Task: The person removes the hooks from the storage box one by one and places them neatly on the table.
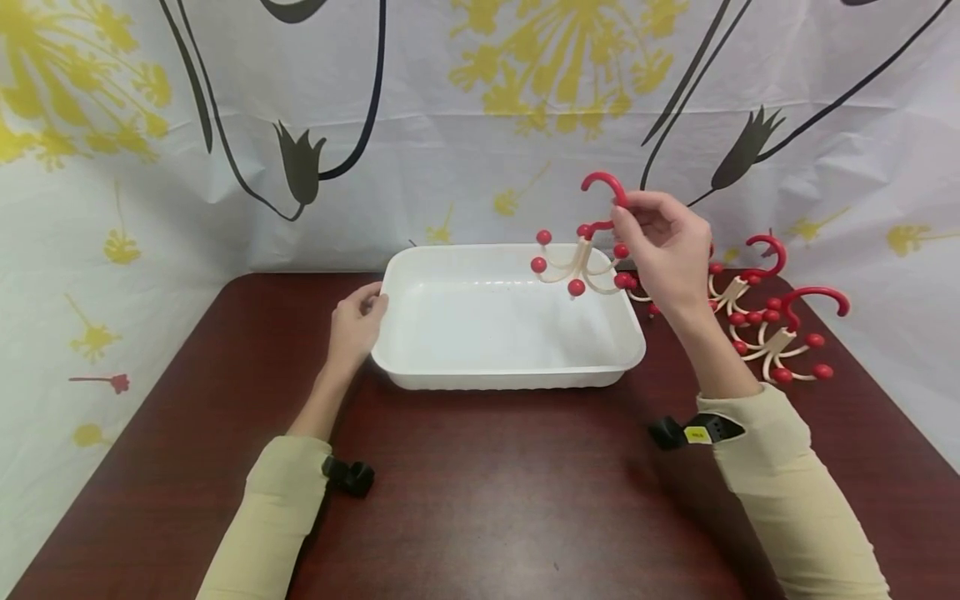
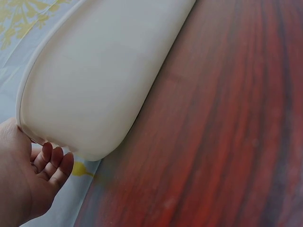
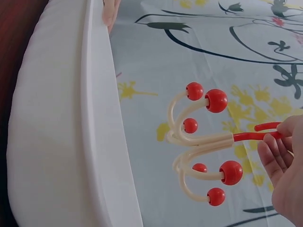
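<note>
My right hand (image 1: 667,250) pinches the red hook of a multi-arm hanger (image 1: 581,257) between thumb and fingers. The hanger hangs over the right back part of a white rectangular tub (image 1: 502,379), its cream arms curving out to red ball tips (image 3: 216,100). At the tub's left end, my left hand (image 1: 356,327) grips the rim. Its fingers (image 2: 60,170) are curled under the edge in the left wrist view, and the thumb is hidden there. The tub stands on the table, with nothing lying inside it.
More such hangers lie on the table to the right, one nearer (image 1: 780,340) and another behind it (image 1: 735,289), partly hidden by my right hand. A patterned white cloth (image 1: 465,150) hangs behind the dark red-brown table (image 1: 510,492). Each forearm has a black wrist camera (image 1: 350,477).
</note>
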A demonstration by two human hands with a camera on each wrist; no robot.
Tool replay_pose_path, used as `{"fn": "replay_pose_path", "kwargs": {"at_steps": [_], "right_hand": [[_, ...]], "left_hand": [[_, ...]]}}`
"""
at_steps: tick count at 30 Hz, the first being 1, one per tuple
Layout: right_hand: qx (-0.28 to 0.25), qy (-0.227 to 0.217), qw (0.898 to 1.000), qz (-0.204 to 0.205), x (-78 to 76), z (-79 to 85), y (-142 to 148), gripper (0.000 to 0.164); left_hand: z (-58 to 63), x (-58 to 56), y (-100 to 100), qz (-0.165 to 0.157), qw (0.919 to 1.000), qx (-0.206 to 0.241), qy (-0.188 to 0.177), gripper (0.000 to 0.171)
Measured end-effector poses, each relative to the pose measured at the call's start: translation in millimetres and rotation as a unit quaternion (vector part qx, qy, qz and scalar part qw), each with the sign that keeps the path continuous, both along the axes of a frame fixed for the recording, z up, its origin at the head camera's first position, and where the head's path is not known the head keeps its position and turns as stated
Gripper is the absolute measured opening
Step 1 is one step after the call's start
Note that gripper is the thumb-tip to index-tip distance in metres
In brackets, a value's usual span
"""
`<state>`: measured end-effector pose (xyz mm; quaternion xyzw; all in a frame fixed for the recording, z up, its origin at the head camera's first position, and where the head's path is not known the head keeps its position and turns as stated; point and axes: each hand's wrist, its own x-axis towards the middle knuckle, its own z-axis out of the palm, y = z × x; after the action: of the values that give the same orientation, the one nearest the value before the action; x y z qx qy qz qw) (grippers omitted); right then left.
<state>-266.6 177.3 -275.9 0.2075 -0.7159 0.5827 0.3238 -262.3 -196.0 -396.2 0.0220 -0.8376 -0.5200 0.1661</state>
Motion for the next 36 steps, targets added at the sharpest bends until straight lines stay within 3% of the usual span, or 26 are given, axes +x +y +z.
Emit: {"fn": "replay_pose_path", "kwargs": {"at_steps": [10, 27, 36], "right_hand": [[-0.001, -0.003, 1.000, -0.019, 9.2, -4.4, 37.1, 0.022], [0.022, -0.036, 0.995, -0.092, 22.9, -16.3, 95.7, 0.023], [-0.014, -0.050, 0.995, -0.081, 29.1, -26.0, 115.9, 0.020]], "left_hand": [[-0.4, 0.8, -0.8, 0.000, 1.0000, -0.002, 0.002, 0.040], [-2.8, 1.0, -5.7, 0.000, 0.9999, -0.011, -0.001, 0.040], [-3.7, -0.3, -5.5, 0.002, 1.0000, -0.009, 0.003, 0.039]]}}
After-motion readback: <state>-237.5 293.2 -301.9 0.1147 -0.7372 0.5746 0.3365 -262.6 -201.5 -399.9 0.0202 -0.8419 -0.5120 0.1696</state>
